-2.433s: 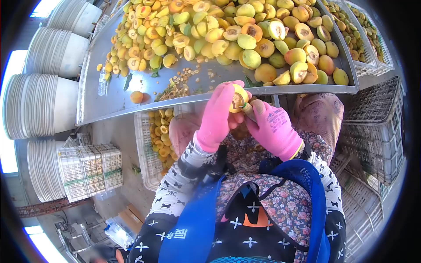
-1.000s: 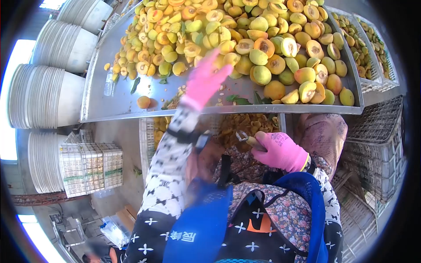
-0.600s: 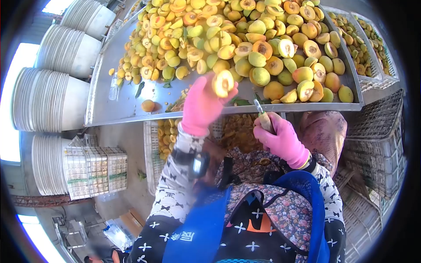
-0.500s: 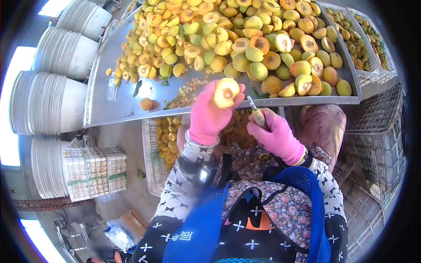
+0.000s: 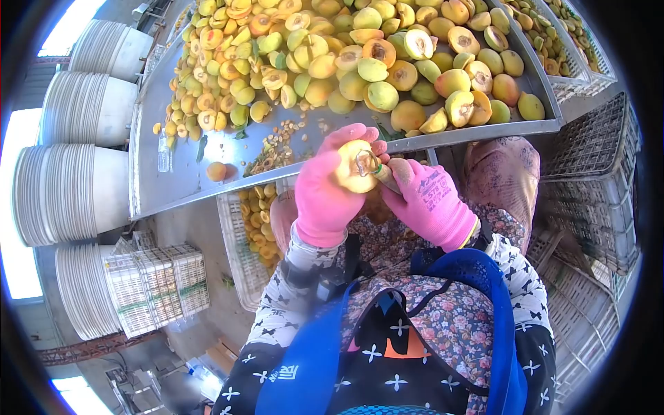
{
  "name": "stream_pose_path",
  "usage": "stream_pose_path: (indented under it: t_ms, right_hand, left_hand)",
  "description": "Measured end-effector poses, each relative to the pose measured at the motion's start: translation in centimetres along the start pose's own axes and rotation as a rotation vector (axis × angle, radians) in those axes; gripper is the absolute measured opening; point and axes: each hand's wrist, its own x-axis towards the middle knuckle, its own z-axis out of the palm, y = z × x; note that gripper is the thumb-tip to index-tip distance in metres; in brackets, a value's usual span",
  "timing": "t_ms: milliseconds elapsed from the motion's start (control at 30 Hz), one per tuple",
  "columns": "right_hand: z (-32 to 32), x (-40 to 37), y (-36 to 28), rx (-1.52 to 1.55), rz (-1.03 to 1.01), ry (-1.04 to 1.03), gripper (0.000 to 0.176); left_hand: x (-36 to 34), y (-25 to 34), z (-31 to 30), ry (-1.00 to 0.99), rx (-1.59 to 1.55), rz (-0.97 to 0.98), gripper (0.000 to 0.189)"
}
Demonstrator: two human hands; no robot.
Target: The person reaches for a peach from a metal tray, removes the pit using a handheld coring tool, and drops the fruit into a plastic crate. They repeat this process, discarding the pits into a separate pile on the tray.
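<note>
In my left hand (image 5: 321, 197), in a pink glove, the fingers hold a peach half (image 5: 350, 177) with its cut face turned up. My right hand (image 5: 432, 204), gloved in the same pink, is closed around the handle of a pitting tool (image 5: 387, 179). The tool's curved metal loop lies against the pit area in the middle of the cut face. Both hands are just in front of the metal table's near edge (image 5: 290, 171). Beyond them is a large heap of whole and halved peaches (image 5: 318, 66).
A single peach (image 5: 216, 171) and a plastic bottle (image 5: 164, 153) are on the table's left part, near scattered pits (image 5: 285, 131). Below the edge stands a crate (image 5: 238, 252) with peach halves. Stacked white tubs (image 5: 62, 194) line the left; crates (image 5: 588, 180) stand at right.
My right hand has brought the pitting tool left to the peach half, and its loop now meets the cut face. The view has shifted slightly.
</note>
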Motion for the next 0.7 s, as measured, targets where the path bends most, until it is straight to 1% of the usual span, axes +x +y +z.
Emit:
stream_pose_path:
  t_ms: [100,200,300,400,500,600,633,700]
  right_hand:
    - [-0.4,-0.1,0.1,-0.057,-0.027,-0.042,0.03]
    - [-0.4,-0.3,0.2,-0.024,-0.014,-0.12,0.033]
    - [0.4,-0.5,0.4,0.189,0.054,-0.181,0.031]
    - [0.6,-0.9,-0.2,0.357,0.049,-0.192,0.029]
    - [1.2,-0.9,-1.4,0.44,0.157,-0.131,0.027]
    - [0.0,0.2,-1.0,0.529,0.269,-0.228,0.027]
    - [-1.4,1.1,-1.5,0.766,0.487,-0.36,0.024]
    - [-0.9,0.6,-0.8,0.96,0.512,-0.45,0.028]
  left_hand:
    - [0.2,-0.9,0.8,0.118,0.131,0.032,0.032]
    - [0.2,-1.3,1.5,0.201,0.261,0.044,0.026]
    - [0.3,-2.0,0.2,0.184,0.268,0.088,0.024]
    - [0.3,-2.5,0.6,0.27,0.229,0.101,0.024]
    - [0.7,-2.6,1.2,0.269,0.285,0.171,0.023]
    - [1.5,-1.7,2.1,0.224,0.367,0.163,0.027]
    - [1.9,-2.0,1.8,0.261,0.285,0.133,0.036]
    - [2.2,-3.0,1.2,0.283,0.344,0.2,0.037]
